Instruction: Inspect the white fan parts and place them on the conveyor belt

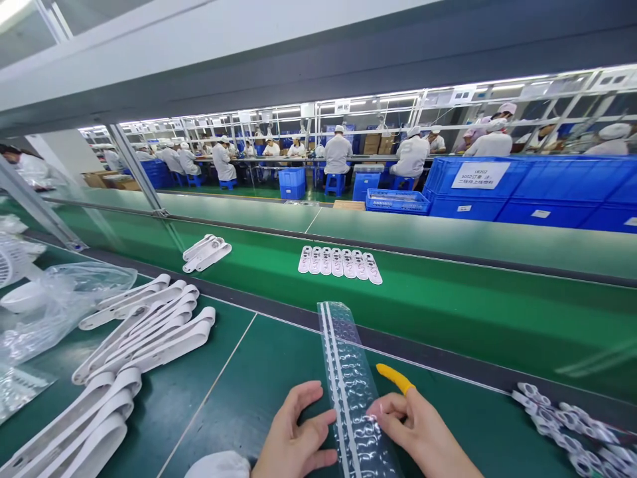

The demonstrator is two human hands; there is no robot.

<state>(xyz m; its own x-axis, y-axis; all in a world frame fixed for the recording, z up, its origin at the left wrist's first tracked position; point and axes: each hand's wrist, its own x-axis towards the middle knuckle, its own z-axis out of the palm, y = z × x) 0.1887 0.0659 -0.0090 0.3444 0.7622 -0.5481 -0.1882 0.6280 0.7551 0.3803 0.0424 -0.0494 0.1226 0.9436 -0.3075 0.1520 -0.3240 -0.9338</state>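
Note:
A long clear bubble-wrap bag (pixel 348 378) lies on the dark green mat, pointing away from me. My left hand (pixel 293 435) pinches its left edge near the bottom. My right hand (pixel 423 435) grips the right edge, its forefinger in a yellow finger cot (pixel 394 378) that points up and left. A pile of long white plastic parts (pixel 144 332) lies to the left of my hands.
On the green conveyor belt (pixel 448 305) lie a row of small white parts (pixel 341 262) and a few long white ones (pixel 206 252). More small parts (pixel 567 431) sit at the right, a crumpled plastic bag (pixel 60 299) at the left. Blue crates (pixel 527 189) and seated workers (pixel 338 153) are beyond.

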